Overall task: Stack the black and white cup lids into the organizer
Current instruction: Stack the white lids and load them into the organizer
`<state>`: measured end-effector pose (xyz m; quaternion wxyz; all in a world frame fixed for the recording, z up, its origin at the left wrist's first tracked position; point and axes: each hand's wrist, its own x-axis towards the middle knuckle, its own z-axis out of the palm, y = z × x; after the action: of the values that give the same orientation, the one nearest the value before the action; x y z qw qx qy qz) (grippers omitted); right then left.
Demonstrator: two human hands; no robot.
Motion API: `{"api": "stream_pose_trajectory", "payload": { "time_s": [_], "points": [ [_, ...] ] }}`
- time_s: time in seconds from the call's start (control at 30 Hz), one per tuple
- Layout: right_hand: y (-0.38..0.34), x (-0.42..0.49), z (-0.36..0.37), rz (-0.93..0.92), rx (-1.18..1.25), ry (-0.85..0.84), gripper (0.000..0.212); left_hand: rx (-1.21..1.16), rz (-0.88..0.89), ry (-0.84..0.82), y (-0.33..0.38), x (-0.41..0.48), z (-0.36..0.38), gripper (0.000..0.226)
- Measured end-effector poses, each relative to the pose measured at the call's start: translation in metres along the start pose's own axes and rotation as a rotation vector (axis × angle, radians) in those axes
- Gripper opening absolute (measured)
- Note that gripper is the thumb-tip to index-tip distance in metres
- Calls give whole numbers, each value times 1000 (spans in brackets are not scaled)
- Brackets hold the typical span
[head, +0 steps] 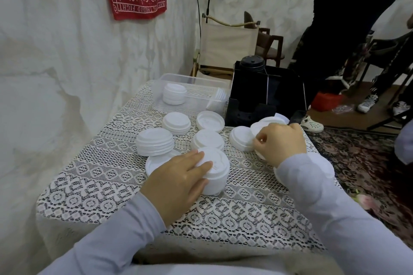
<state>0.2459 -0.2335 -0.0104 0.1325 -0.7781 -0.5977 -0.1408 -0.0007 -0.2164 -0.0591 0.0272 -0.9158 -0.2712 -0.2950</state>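
Short stack of white plastic cup lids (215, 169) sits near centre on the lace-covered table (223, 219). The left hand (178, 176) lies on it, fingers straight across the top and thumb against the side, pressing rather than clasping. To the right, the right hand (279, 143) has its fingers curled, pinching a single white lid (266, 124) by the rim, just in front of the black plastic organizer (279, 89) at the far right of the table. A column of black lids (252, 63) stands in its far-left slot; no white lids are visible inside. Judgement: black portion largely done, white portion barely begun. Remaining: loose white lids and small piles (155, 143) across the cloth, and more in the clear plastic tub (169, 76), far left.
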Motion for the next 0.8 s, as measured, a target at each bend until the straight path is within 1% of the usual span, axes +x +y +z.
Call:
{"api": "stream_pose_trajectory", "payload": {
  "time_s": [0.07, 0.13, 0.2, 0.27, 0.33, 0.37, 0.47, 0.53, 0.63, 0.73, 0.8],
  "points": [
    [0, -8, -9, 64, 473, 50, 14, -29, -10, -10, 0, -1, 0, 57],
    [-2, -14, -17, 138, 864, 41, 12, -51, -26, -25, 1, -2, -1, 50],
    [-6, -20, -26, 212, 1206, 7, 10, -72, -48, -20, 3, -2, -2, 46],
    [-12, -24, -33, 311, 1552, -59, 14, -104, -65, -1, 7, 1, -5, 51],
    [-20, -28, -36, 422, 1834, -144, 22, -160, -96, 23, 11, 6, -10, 56],
    [-25, -30, -37, 467, 1942, -184, 21, -190, -114, 39, 14, 9, -12, 59],
    [-38, -37, -33, 538, 2181, -295, 13, -263, -167, 104, 23, 18, -16, 69],
    [-47, -44, -28, 555, 2266, -350, 16, -352, -240, 140, 31, 25, -19, 75],
    [-63, -56, -18, 482, 2326, -367, 41, -475, -381, 158, 41, 34, -24, 82],
    [-72, -65, -10, 354, 2308, -371, 37, -557, -459, 157, 43, 39, -28, 89],
    [-73, -66, -10, 302, 2307, -408, 42, -566, -423, 141, 39, 42, -32, 87]
  ]
}}
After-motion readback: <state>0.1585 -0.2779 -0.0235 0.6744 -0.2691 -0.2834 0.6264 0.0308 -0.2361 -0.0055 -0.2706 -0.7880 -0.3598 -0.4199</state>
